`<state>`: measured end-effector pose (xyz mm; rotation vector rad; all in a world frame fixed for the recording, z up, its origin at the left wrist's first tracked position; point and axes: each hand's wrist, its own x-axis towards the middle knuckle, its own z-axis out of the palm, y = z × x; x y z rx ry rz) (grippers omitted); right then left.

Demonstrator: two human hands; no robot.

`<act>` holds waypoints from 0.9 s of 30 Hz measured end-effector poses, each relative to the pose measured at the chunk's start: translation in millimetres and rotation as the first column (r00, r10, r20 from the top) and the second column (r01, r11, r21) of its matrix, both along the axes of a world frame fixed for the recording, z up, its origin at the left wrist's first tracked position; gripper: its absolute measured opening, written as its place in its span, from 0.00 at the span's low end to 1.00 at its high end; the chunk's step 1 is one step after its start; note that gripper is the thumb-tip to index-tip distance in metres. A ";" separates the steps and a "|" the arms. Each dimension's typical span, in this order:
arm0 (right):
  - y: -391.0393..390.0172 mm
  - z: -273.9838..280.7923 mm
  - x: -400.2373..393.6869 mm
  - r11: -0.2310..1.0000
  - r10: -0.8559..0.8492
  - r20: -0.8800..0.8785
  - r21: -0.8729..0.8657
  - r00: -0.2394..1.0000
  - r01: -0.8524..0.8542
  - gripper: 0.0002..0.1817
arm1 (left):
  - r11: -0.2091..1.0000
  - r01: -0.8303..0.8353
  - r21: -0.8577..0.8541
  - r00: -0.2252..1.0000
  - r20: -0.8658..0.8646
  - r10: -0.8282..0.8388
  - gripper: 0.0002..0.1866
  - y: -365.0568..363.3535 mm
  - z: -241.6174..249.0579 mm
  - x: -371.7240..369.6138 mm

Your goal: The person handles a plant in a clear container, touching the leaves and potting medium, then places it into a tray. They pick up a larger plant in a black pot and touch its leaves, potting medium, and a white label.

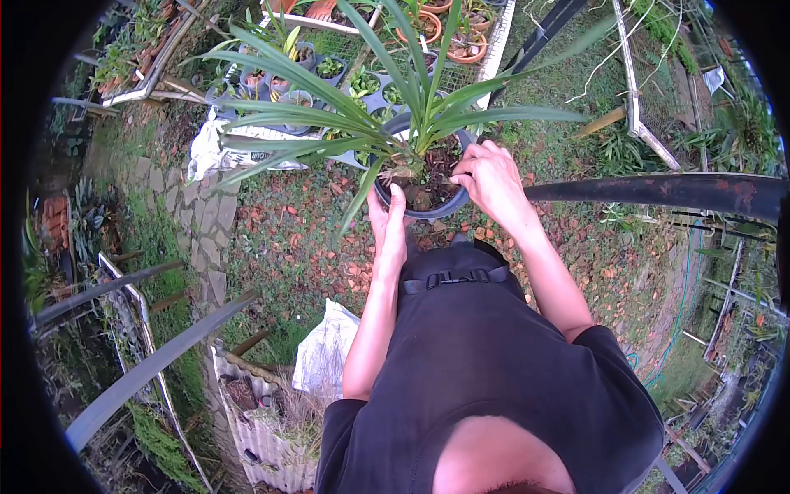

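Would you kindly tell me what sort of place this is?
Probably a garden or plant nursery: beyond the held potted plant, more pots stand on a mesh bench, and a stone path runs nearby.

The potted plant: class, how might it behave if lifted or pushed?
The potted plant may tip easily, as its long leaves spread far beyond the pot. Those leaves would probably bend and sway, being thin and arching. The dark potting mix looks loose, so some might spill if tilted.

Right hand (494,185) curled, palm-down
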<state>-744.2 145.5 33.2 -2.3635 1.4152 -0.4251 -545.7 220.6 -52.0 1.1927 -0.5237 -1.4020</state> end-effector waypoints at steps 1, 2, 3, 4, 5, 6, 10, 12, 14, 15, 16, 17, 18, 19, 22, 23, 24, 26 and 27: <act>-0.1 -1.8 -2.3 1.000 0.003 -0.003 0.026 1.000 -0.003 0.10 | 1.000 0.003 -0.002 1.000 -0.013 -0.003 0.46 0.4 1.1 0.2; -0.8 -4.1 -4.1 1.000 -0.003 0.031 0.018 1.000 0.003 0.09 | 1.000 0.006 -0.005 1.000 -0.027 -0.006 0.46 -0.3 3.6 0.1; -1.5 -6.4 -5.6 1.000 -0.010 0.065 0.009 0.998 0.010 0.09 | 1.000 -0.006 -0.010 1.000 -0.025 0.006 0.46 -0.9 6.1 -0.6; -1.9 -7.7 -6.6 1.000 -0.016 0.099 0.002 0.995 0.016 0.08 | 1.000 -0.019 -0.015 1.000 -0.021 0.019 0.46 -0.8 8.7 -1.2; -3.1 -7.9 -7.1 0.999 -0.030 0.147 0.019 0.989 0.027 0.08 | 0.999 -0.033 -0.019 0.999 -0.017 0.033 0.46 -0.6 9.7 -1.1; -4.5 -7.2 -7.3 0.999 -0.044 0.195 0.036 0.980 0.037 0.08 | 0.999 -0.035 -0.016 0.999 -0.016 0.035 0.46 -0.3 9.6 -0.2; -8.2 11.7 -11.1 0.987 -0.110 0.329 0.150 0.938 0.063 0.06 | 0.999 -0.034 -0.014 0.999 -0.002 0.034 0.46 -1.0 6.5 1.3; -11.0 19.4 -20.5 0.958 -0.189 0.392 0.277 0.900 0.081 0.05 | 0.999 -0.030 -0.020 1.000 0.002 0.030 0.46 -1.9 7.9 2.1; -12.7 25.3 -36.8 0.975 -0.220 0.204 0.039 0.954 0.217 0.07 | 0.999 -0.025 -0.025 1.000 -0.004 0.025 0.47 -1.8 10.7 2.4; -12.5 29.7 -42.8 0.937 -0.236 -0.026 -0.270 0.971 0.221 0.08 | 0.999 -0.027 -0.029 1.000 -0.008 0.027 0.47 -2.0 10.4 2.8; -12.7 32.8 -44.9 0.946 -0.229 -0.007 -0.238 0.973 0.221 0.08 | 0.999 -0.029 -0.032 1.000 -0.012 0.029 0.47 -2.0 9.7 2.7; -11.7 38.3 -45.5 0.953 -0.225 0.012 -0.205 0.974 0.223 0.08 | 0.999 -0.028 -0.033 0.999 -0.017 0.028 0.47 -1.5 8.9 2.6; -11.0 41.4 -46.2 0.958 -0.224 0.031 -0.175 0.974 0.226 0.09 | 0.999 -0.028 -0.025 1.000 -0.005 0.028 0.48 -2.8 6.5 2.9; -8.4 39.9 -42.0 0.978 -0.171 0.052 -0.115 0.984 0.176 0.09 | 1.000 -0.026 -0.016 1.000 0.006 0.026 0.48 -3.1 2.8 3.5; -2.0 23.8 -12.9 0.998 -0.067 0.012 0.018 0.998 0.067 0.09 | 0.999 -0.036 -0.009 0.998 0.060 0.036 0.40 -4.8 -1.4 1.2; 0.1 16.1 -6.2 0.997 -0.059 -0.082 0.039 0.995 0.063 0.08 | 0.999 -0.045 -0.009 0.996 0.082 0.046 0.36 -4.2 -2.6 0.5; -1.9 10.1 -3.4 0.999 -0.031 -0.072 0.028 0.997 0.033 0.10 | 0.999 -0.031 -0.033 0.993 0.116 0.035 0.37 -4.2 -9.0 1.2; -3.4 2.8 2.4 0.997 -0.036 -0.137 0.063 0.990 0.044 0.10 | 0.998 -0.011 -0.066 0.985 0.170 0.022 0.38 -4.8 -19.2 2.0; -3.3 -0.1 5.1 0.995 -0.035 -0.170 0.081 0.985 0.050 0.10 | 0.997 -0.003 -0.075 0.982 0.189 0.017 0.38 -4.6 -20.5 2.2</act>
